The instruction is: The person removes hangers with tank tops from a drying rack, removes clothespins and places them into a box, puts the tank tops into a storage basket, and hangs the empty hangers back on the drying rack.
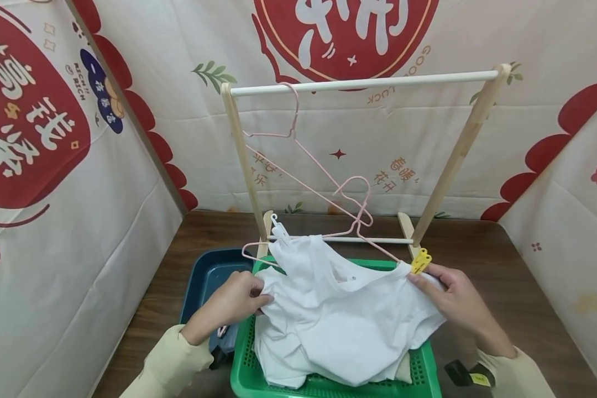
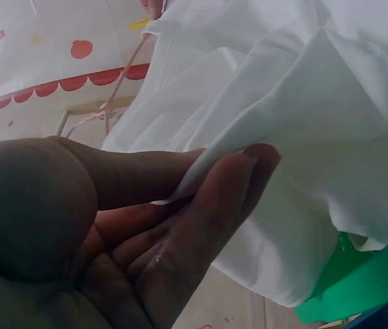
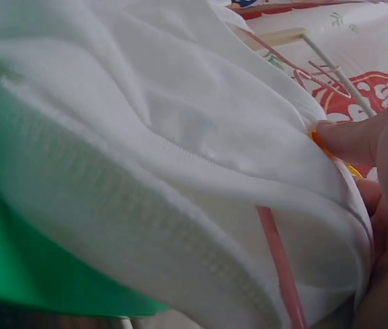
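A white T-shirt (image 1: 338, 315) lies bunched over the green basket (image 1: 423, 365), its neckline toward the rack. Inside it sits a pink hanger (image 1: 373, 243), whose hook rises above the collar. A white clothespin (image 1: 279, 229) is on the left shoulder, and a yellow clothespin (image 1: 420, 261) on the right one. My left hand (image 1: 236, 301) pinches the sleeve edge between thumb and fingers; the left wrist view shows the cloth (image 2: 283, 116) folded there. My right hand (image 1: 457, 298) pinches the right shoulder, with the thumb (image 3: 352, 137) right against the yellow clothespin.
Behind the basket stands a rack with wooden posts (image 1: 457, 160) and a white top rail (image 1: 363, 84). Another pink hanger (image 1: 296, 135) hangs at its left end. A dark blue tray (image 1: 199, 282) lies left of the basket on the brown table (image 1: 154, 309). Printed cloth walls enclose the table.
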Available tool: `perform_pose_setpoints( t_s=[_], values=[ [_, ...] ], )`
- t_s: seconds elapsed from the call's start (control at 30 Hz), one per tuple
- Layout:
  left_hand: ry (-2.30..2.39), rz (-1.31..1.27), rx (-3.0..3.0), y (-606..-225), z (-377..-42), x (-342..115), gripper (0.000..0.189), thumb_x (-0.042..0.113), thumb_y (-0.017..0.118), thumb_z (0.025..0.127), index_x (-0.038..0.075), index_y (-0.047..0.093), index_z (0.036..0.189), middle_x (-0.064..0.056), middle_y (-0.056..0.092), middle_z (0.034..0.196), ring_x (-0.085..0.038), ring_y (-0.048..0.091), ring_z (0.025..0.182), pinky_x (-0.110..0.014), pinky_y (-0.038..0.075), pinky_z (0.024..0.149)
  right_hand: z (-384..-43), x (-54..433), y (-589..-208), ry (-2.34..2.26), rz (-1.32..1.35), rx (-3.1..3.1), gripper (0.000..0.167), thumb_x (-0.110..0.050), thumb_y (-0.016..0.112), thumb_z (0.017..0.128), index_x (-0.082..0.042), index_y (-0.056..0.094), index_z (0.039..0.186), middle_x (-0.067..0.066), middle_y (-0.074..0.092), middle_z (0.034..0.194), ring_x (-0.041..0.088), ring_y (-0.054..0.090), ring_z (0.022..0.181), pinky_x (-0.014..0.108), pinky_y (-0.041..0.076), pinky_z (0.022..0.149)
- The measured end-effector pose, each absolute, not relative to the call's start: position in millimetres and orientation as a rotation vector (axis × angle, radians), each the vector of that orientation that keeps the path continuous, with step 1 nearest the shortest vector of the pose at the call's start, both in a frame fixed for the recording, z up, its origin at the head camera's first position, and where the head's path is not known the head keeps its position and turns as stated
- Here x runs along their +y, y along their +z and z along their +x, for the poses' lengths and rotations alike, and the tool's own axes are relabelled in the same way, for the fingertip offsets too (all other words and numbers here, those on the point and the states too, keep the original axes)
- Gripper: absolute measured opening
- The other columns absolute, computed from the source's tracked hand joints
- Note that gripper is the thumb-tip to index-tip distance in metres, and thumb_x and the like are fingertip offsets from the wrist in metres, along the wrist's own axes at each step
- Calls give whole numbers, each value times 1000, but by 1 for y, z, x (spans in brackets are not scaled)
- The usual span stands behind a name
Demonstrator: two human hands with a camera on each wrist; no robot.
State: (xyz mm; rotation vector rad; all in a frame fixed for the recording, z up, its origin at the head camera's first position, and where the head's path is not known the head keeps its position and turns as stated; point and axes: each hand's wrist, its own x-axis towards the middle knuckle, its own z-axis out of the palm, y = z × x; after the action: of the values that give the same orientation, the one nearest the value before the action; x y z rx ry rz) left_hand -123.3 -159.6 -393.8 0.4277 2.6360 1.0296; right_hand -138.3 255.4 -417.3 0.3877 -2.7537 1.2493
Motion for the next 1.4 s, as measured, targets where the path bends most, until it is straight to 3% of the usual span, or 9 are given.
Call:
perform_pose_setpoints(
  t_s=[0.27,0.53,0.77,0.9,1.17,1.4],
  values=[
    [949,484,2674,-390,-117,-162,15,12,70,92,9,73,78,2,64,66,-7,56,57,-22,45,50,-145,248,-428,1271,529,-2758,7,-14,68,94,-9,72,95,-2,63,79,6,54,69,22,47,59],
    [895,480,2706,-386,-116,-167,26,15,69,94,10,71,69,7,55,56,-6,49,50,-21,39,48,-153,245,-437,1273,577,-2854,10,-20,68,95,-12,73,94,-3,64,81,7,53,74,23,46,65],
    [946,446,2701,-380,-114,-174,14,17,69,94,11,78,86,5,61,64,-8,52,52,-24,43,49,-162,240,-445,1259,611,-2892,11,-24,67,95,-17,69,87,-5,60,77,6,52,71,24,45,60],
    [961,428,2702,-376,-114,-178,15,20,69,94,12,79,87,6,57,61,-9,51,48,-25,42,46,-166,239,-447,1262,634,-2891,13,-24,67,95,-17,67,84,-5,57,73,5,50,67,24,44,56],
    [941,425,2706,-371,-117,-183,16,22,68,95,16,78,84,8,57,59,-9,52,48,-24,40,44,-171,243,-452,1246,684,-2921,9,-18,66,96,-10,71,99,-3,64,84,4,53,73,23,47,62],
    [955,410,2730,-373,-132,-189,15,20,67,95,9,77,92,0,68,74,-13,61,62,-26,47,51,-172,246,-456,1246,720,-2929,18,-15,65,96,-5,71,110,0,69,95,3,56,79,23,51,70]
  ],
)
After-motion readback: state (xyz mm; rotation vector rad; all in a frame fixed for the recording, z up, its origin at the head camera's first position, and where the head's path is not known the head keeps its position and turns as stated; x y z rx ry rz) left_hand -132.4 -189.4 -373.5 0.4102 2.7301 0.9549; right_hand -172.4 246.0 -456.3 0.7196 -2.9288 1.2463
